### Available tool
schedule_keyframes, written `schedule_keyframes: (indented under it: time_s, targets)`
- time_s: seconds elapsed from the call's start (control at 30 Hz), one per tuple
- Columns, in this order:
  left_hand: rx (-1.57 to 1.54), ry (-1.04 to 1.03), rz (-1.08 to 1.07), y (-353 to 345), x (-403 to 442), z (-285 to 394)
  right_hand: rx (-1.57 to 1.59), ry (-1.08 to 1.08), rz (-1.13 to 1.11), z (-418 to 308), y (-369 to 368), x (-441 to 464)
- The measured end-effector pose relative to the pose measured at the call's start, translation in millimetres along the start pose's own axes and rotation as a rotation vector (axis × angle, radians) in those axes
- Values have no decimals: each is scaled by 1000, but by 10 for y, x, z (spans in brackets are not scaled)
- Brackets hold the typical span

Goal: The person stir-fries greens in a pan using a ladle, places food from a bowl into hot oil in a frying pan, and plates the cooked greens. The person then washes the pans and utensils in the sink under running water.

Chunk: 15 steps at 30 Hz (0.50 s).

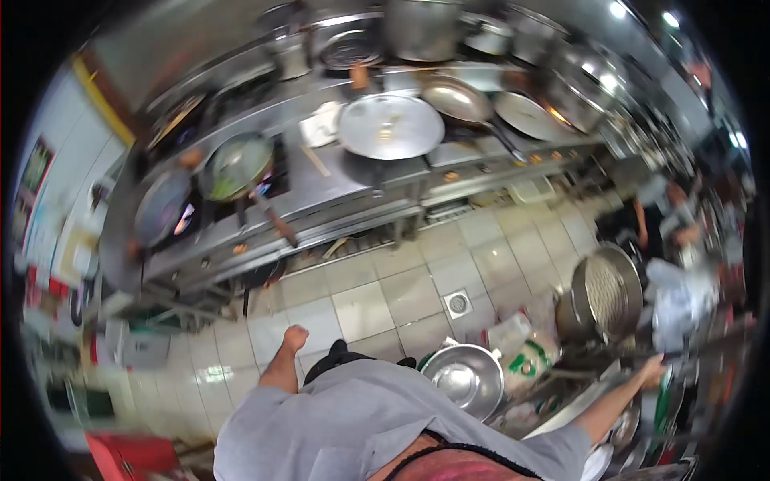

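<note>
My left hand (295, 337) hangs low over the tiled floor, its fingers curled into a fist. Nothing shows in it. On the other side my right arm stretches out, and my right hand (654, 370) is among the items at the right. Blur hides its fingers and whatever they touch. A green object (663, 407) lies just below that hand. Near my right forearm are a large steel bowl (464, 378) and a plastic bag with green print (529, 359).
Ahead, the stove counter (321, 188) holds a pan with green food (239, 164), a wide silver pan (391, 124) and several pots. A deep pot (601, 293) stands at the right. Another person (642, 220) is beyond it. A floor drain (457, 303) lies between.
</note>
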<state>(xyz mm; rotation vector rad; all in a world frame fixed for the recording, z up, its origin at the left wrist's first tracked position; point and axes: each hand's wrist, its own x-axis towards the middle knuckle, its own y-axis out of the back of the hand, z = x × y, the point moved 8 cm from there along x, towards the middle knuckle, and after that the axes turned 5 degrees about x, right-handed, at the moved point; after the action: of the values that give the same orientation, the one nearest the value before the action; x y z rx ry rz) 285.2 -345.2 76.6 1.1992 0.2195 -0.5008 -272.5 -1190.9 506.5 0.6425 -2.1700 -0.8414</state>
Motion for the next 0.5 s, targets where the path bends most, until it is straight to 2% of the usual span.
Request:
schedule_keyframes:
  time_s: [0.07, 0.13, 0.17, 0.23, 0.27, 0.3, 0.33, 0.37, 0.4, 0.47, 0.5]
  targets:
    - [-113, 121, 2, 37, -149, -17, 165, 316, 143, -304, -215, -383]
    - [-175, 152, 9, 59, -236, -18, 833, 557, -415, -846, -617, -1378]
    - [-221, 151, 14, 92, -271, -15, 1186, 708, -445, -928, -1039, -1939]
    - [-284, 161, 74, 327, -268, 33, 1105, 320, -1319, -1563, -294, -3929]
    - [-343, 156, 123, 474, -249, 65, 1186, 342, -1526, -1862, 507, -4825]
    - [-425, 139, 178, 622, -202, 77, 1142, 589, -1680, -2035, 499, -5605]
    - [-505, 119, 232, 773, -128, 74, 1106, 777, -1833, -2193, 1234, -6250]
    - [-593, 107, 280, 939, -39, 78, 1128, 872, -1957, -2266, 1758, -6818]
    - [-682, 95, 324, 1113, 47, 89, 1167, 1341, -1748, -2376, 2213, -7261]
    - [-1004, 106, 222, 1468, 174, 189, 960, 1761, -1432, -2406, 2713, -7998]
    - [-1048, 70, 220, 1730, 247, 246, 972, 1762, -1426, -2497, 2861, -8296]
